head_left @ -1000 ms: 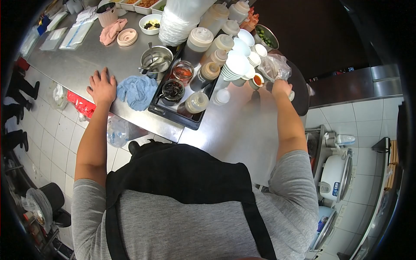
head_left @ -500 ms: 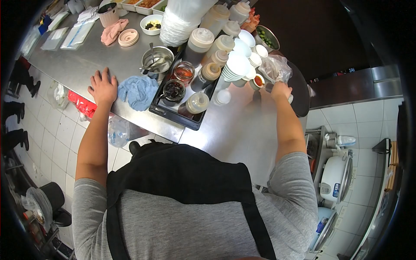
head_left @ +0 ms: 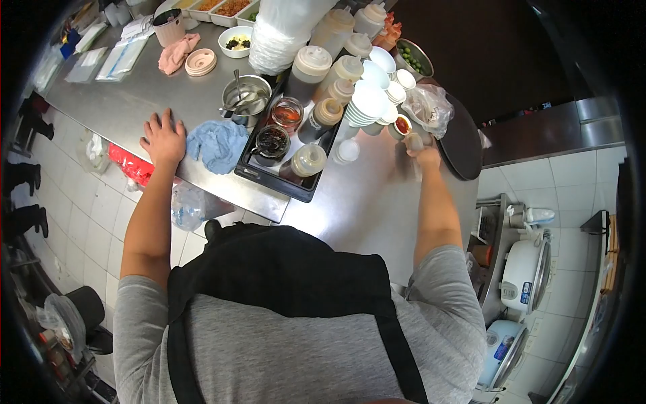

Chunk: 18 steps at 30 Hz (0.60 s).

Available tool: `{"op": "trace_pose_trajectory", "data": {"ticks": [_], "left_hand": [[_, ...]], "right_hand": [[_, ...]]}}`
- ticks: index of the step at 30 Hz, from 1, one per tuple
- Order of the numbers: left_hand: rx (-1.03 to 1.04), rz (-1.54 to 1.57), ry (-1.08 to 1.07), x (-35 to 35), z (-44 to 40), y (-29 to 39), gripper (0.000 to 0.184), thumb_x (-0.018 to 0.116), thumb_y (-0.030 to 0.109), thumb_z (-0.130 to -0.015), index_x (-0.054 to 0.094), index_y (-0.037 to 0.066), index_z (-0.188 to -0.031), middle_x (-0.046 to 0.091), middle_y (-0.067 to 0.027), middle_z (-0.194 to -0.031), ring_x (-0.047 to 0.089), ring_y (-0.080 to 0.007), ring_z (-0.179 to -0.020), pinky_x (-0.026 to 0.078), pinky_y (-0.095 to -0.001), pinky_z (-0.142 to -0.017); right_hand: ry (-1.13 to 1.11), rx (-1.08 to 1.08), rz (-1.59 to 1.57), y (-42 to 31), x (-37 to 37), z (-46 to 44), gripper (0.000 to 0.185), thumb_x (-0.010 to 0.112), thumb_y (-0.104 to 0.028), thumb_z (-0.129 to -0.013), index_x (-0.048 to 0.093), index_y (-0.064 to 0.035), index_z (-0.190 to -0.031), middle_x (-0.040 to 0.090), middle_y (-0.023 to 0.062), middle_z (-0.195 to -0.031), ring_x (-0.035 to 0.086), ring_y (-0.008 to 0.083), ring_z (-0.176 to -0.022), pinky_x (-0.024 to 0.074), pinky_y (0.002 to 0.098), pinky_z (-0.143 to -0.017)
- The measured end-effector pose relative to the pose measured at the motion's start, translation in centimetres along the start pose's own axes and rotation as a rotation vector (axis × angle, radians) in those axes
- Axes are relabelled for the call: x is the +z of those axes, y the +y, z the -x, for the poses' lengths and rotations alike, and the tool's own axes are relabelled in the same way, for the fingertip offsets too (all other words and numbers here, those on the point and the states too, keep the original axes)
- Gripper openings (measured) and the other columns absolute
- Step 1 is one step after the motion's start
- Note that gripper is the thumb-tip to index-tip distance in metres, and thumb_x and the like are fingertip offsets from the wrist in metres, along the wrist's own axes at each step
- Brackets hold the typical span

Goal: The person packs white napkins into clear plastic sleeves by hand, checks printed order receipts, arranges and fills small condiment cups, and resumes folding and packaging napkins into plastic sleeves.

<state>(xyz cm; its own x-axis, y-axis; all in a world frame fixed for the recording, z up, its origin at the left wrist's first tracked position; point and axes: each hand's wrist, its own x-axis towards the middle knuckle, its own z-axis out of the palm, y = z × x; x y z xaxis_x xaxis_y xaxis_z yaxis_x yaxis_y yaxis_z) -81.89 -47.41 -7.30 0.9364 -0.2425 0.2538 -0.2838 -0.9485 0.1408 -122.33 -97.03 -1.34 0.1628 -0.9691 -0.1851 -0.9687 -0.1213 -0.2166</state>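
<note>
My left hand lies flat on the steel counter with its fingers spread, just left of a crumpled blue cloth. My right hand is closed on a small clear plastic piece whose exact shape is hard to make out. Just beyond it stands a small cup of red sauce, beside stacked white bowls. A clear plastic bag and a round black tray are close to that hand, on its far and right sides.
A black tray in the middle holds squeeze bottles and jars of dark sauce and red sauce. Behind the blue cloth is a metal pot with utensils. Rice cookers stand at the right; other people's legs show at far left.
My right hand has moved left, away from the plastic bag and black round tray, toward the sauce cup, carrying the clear piece. My left hand stays flat on the counter.
</note>
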Motion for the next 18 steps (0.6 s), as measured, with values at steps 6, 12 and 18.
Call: {"op": "trace_pose_trajectory", "data": {"ticks": [6,12,18], "left_hand": [[0.012,0.026,0.003,0.2,-0.1,-0.1,0.053,0.048,0.041,-0.087,0.041,0.023,-0.136,0.032,-0.0118,-0.144,0.025,-0.0341,-0.135,0.018,-0.0602,-0.104],[0.044,0.156,0.034,-0.6,0.3,-0.4,0.059,0.055,0.039,-0.084,0.037,0.022,-0.138,0.026,-0.014,-0.147,0.024,-0.0327,-0.135,0.018,-0.0606,-0.104],[0.133,0.444,0.041,-1.8,0.7,-2.2,0.071,0.067,0.034,-0.076,0.035,0.019,-0.138,0.023,-0.0178,-0.146,0.027,-0.0326,-0.134,0.015,-0.06,-0.105]], "right_hand": [[0.038,-0.069,-1.158,0.8,2.6,0.4,0.028,0.079,-0.017,-0.073,0.063,-0.0064,-0.093,0.062,0.0043,-0.073,0.06,0.0141,-0.072,0.0466,0.0284,-0.066],[-0.139,-0.507,-1.502,-6.6,-3.0,15.0,0.053,0.069,-0.004,-0.078,0.042,-0.0081,-0.123,0.055,0.0088,-0.114,0.056,0.0197,-0.1,0.0474,0.0327,-0.08],[-0.276,-0.64,-1.463,-11.0,-1.9,22.9,0.058,0.067,-0.004,-0.08,0.038,-0.0103,-0.129,0.051,0.0084,-0.119,0.054,0.0215,-0.105,0.0468,0.038,-0.086]]}}
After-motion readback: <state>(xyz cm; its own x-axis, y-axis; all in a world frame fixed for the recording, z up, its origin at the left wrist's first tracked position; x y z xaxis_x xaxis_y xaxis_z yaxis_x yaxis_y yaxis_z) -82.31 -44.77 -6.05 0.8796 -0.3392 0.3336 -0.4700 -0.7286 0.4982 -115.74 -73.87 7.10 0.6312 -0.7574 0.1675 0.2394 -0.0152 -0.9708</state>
